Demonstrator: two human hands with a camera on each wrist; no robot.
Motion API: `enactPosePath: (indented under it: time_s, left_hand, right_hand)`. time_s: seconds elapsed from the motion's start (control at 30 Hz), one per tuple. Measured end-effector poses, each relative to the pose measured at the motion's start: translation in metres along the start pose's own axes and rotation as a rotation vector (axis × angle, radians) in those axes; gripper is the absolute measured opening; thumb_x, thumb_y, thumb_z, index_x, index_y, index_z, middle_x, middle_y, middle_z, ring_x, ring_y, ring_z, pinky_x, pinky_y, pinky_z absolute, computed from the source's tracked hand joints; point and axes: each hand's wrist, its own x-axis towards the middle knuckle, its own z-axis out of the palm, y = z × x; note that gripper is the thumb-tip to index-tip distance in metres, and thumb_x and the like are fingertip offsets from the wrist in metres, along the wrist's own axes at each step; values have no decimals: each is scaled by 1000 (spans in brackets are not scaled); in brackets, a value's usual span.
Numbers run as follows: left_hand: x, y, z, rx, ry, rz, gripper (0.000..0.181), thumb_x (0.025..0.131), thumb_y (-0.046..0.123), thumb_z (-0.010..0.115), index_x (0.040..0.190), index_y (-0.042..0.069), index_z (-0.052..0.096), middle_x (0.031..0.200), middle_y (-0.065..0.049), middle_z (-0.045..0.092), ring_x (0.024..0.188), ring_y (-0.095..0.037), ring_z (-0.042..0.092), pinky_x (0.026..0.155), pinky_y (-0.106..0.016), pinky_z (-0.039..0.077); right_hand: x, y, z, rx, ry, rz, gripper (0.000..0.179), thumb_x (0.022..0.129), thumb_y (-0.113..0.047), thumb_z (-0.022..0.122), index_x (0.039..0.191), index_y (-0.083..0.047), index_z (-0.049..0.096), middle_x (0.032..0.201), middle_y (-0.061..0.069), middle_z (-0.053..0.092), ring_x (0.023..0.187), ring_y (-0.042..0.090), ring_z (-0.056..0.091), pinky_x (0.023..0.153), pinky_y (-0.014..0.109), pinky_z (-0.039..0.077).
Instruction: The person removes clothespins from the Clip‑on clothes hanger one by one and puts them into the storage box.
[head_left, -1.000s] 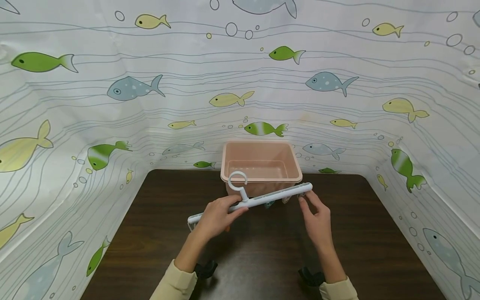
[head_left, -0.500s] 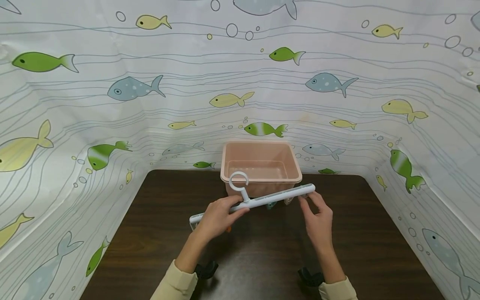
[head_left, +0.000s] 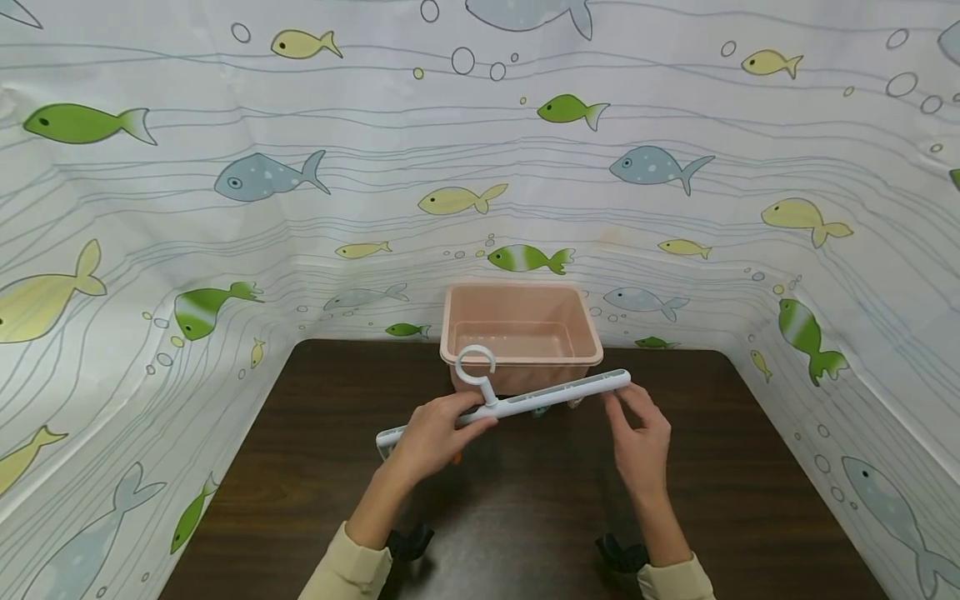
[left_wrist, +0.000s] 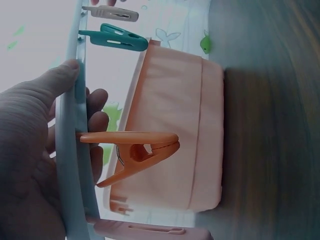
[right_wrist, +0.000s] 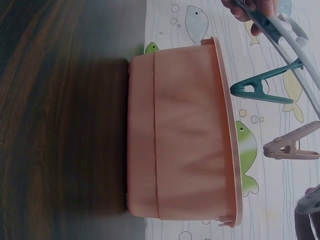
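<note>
My left hand (head_left: 435,433) grips the bar of a white clip hanger (head_left: 555,396) beside its upright hook (head_left: 474,367). The bar tilts upward to the right. From it hang an orange clothespin (left_wrist: 132,137), a teal clothespin (left_wrist: 117,37), a beige clothespin (left_wrist: 112,13) and a pink clothespin (left_wrist: 150,231). At the bar's right end, my right hand (head_left: 643,437) pinches a grey clothespin (right_wrist: 310,201) between thumb and fingers; the bar hides it in the head view, and the right wrist view shows only part of it.
Behind the hanger, a pink plastic basin (head_left: 521,362) stands near the back edge of the dark wooden table (head_left: 525,517). Fish-patterned sheeting (head_left: 465,142) encloses the table at the back and sides.
My right hand has shifted slightly to the right and down, and the hanger's right end has dipped a little. The left hand keeps its grip and has hardly moved.
</note>
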Motion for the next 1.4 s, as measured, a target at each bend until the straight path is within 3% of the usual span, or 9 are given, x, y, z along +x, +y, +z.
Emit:
enactPosePath:
  time_s: [0.17, 0.43, 0.57, 0.8, 1.03, 1.2, 1.27, 1.4]
  left_hand:
    - [-1, -1, -1, 1, 4, -7, 17, 99, 40, 79, 108, 28, 70, 83, 17, 62, 68, 0, 54, 70, -28, 49]
    - [0, -1, -5, 5, -4, -28, 18, 98, 40, 79, 110, 28, 71, 89, 15, 66, 74, -4, 57, 74, -30, 50]
    - [-1, 0, -6, 4, -10, -39, 19, 98, 40, 79, 111, 28, 72, 91, 14, 67, 76, -5, 58, 74, -30, 50]
    - [-4, 0, -6, -18, -29, -53, 16, 99, 38, 78, 110, 29, 71, 86, 15, 65, 64, 1, 53, 72, -29, 49]
    - [-4, 1, -8, -16, -20, -41, 16, 99, 37, 79, 109, 28, 70, 88, 15, 65, 69, -2, 55, 72, -29, 49]
    - [-6, 0, -8, -45, -44, -36, 15, 101, 38, 76, 109, 27, 68, 79, 14, 61, 51, 0, 53, 66, -27, 49]
    - [-6, -1, -9, -63, -58, -36, 14, 102, 36, 76, 109, 27, 67, 76, 13, 59, 43, -1, 50, 64, -27, 49]
    - [-6, -1, -9, -70, -66, -20, 13, 103, 35, 75, 109, 25, 68, 78, 13, 60, 42, 0, 49, 66, -27, 50]
  right_hand:
    - [1, 0, 0, 12, 2, -30, 20, 100, 2, 74, 118, 1, 81, 120, 17, 75, 112, 3, 70, 87, 11, 55]
    - [4, -1, 1, 25, 29, -39, 22, 96, 6, 76, 118, 2, 81, 119, 19, 77, 113, 2, 70, 90, 11, 53]
    - [3, -1, 1, -1, 36, -13, 20, 97, 3, 77, 116, 2, 81, 119, 17, 77, 115, 0, 69, 94, 11, 51]
    - [0, 2, -1, -14, -13, 36, 14, 105, -3, 68, 115, -2, 78, 116, -2, 71, 101, -1, 66, 83, 14, 52]
    - [-1, 0, 3, -59, -9, 75, 14, 109, -7, 63, 113, 3, 72, 105, 1, 66, 93, 3, 63, 79, 14, 48]
    - [-2, -1, 5, -84, -17, 115, 11, 110, -12, 64, 113, -4, 71, 90, -8, 66, 81, 7, 59, 70, 19, 44]
    - [-2, -1, 5, -88, -23, 108, 10, 109, -13, 65, 112, -5, 71, 89, -7, 66, 80, 8, 59, 69, 21, 44]
    - [1, 2, 4, -85, -23, 54, 10, 108, -10, 67, 108, -3, 74, 93, -1, 66, 80, 6, 60, 69, 19, 46]
